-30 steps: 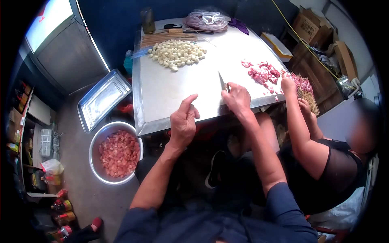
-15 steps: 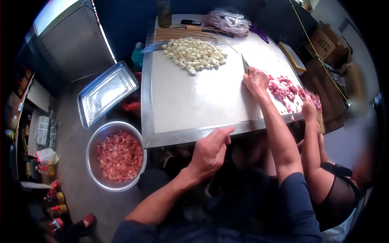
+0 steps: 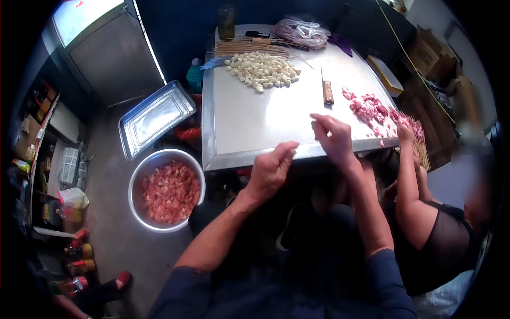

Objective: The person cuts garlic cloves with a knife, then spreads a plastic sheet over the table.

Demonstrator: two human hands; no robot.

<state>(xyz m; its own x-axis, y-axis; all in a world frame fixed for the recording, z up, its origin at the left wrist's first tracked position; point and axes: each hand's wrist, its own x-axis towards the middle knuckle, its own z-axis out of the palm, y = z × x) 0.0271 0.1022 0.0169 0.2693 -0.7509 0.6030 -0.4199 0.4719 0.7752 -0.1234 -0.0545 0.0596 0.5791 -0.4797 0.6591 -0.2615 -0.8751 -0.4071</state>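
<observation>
My left hand [image 3: 268,173] hovers by the table's front edge, fingers curled and thumb pressed close to them, with nothing visible in it. Over the front right of the tabletop [image 3: 239,125] is my right hand [image 3: 336,139], empty, its thumb and forefinger apart and the other fingers bent. Just beyond it a knife [image 3: 328,93] with a wooden handle lies flat, its blade pointing away. To the knife's right are loose pieces of raw meat [image 3: 369,110]. A heap of peeled garlic cloves [image 3: 263,70] sits farther back on the left.
Wooden skewers [image 3: 234,49], a bagged bundle [image 3: 302,33] and a phone [image 3: 257,34] lie at the back. A metal bowl [image 3: 134,204] of cut meat stands at lower left, below a metal tray [image 3: 159,117]. On the right, a co-worker's hand [image 3: 406,130] is at the meat and skewers.
My right hand has let go of the knife, which now lies on the table, and has drawn back toward me. My left hand has shifted slightly up, its fingers drawn closer together.
</observation>
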